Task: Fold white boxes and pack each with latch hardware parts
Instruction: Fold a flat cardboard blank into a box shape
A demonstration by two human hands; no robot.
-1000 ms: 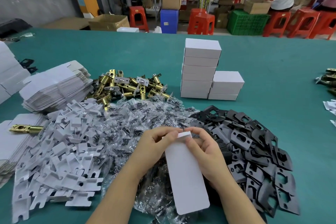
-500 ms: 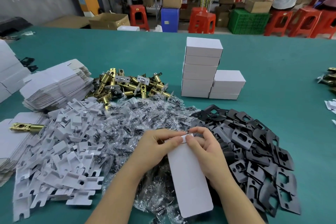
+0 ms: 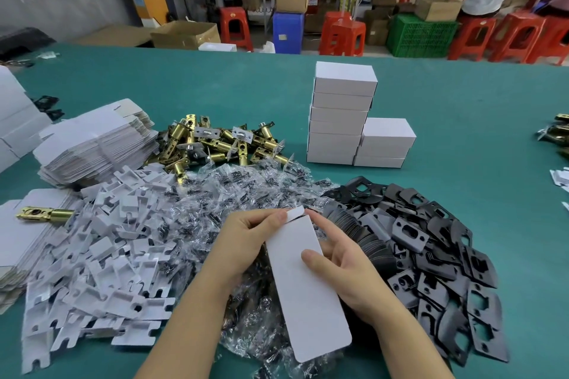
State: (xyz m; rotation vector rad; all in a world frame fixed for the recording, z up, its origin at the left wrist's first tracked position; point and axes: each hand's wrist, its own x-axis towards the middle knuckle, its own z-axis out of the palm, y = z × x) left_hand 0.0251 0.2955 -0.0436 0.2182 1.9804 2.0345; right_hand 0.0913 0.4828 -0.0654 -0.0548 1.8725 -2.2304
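Box: we hold one white box point(image 3: 303, 283) above the bagged screws point(image 3: 246, 191), long face up, its far-end flap point(image 3: 296, 213) lifted.
Left hand: our left hand point(image 3: 246, 240) pinches the far corner by the flap, closed on the box.
Right hand: our right hand point(image 3: 345, 258) grips the box's right edge, thumb on top, index finger stretched toward the flap.
Change: half a second ago both hands pinched that far end together; now the right has slid down the side.
Meaning: we judge the flap is about to be tucked shut.
Nearby: finished boxes point(image 3: 341, 114) stand stacked farther back on the counter point(image 3: 462, 138); black plates point(image 3: 431, 255) lie right, brass latches point(image 3: 221, 144) behind.
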